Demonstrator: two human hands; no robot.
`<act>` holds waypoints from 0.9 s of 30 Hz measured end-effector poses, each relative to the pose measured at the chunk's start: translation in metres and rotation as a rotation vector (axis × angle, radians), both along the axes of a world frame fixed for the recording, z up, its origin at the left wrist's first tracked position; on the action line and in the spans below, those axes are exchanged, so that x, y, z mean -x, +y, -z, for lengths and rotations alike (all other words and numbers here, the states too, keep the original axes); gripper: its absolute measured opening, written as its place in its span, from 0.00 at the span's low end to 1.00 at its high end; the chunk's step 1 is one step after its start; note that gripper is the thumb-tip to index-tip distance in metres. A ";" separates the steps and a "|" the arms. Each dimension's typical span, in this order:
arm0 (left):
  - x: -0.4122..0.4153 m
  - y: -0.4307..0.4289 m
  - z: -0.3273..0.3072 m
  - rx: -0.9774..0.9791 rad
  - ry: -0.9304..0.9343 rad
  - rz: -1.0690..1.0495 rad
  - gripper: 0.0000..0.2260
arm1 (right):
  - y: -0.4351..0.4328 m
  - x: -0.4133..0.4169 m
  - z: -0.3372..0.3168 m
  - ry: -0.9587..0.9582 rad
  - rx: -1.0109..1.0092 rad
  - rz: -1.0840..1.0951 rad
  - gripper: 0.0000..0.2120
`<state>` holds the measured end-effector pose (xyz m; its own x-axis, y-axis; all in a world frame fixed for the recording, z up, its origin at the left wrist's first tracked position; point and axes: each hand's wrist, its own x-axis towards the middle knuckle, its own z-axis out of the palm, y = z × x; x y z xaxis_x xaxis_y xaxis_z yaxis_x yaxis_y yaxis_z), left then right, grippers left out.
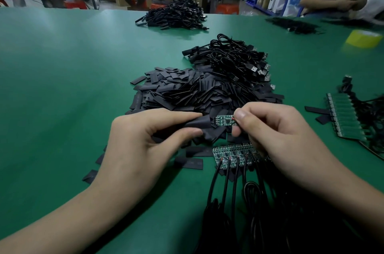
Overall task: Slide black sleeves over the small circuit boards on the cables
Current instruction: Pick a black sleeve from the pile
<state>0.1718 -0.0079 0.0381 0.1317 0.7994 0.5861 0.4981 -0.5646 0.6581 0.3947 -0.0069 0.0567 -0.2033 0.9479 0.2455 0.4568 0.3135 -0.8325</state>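
Now lining up board and sleeve, centre frame.
Left hand (143, 139) pinches a black sleeve (202, 123); right hand (276, 135) grips the circuit board (224, 120) by its cable end. Best squeeze the sleeve mouth open, then feed the board straight in.

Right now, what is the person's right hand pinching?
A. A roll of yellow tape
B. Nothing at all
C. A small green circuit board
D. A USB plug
C: the right hand pinches the small green circuit board at its wire end, its free end pointing at the black sleeve in the left hand.
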 end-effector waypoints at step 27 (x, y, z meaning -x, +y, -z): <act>0.000 -0.003 -0.004 -0.043 0.179 0.041 0.10 | 0.001 -0.004 0.001 -0.032 0.150 -0.082 0.21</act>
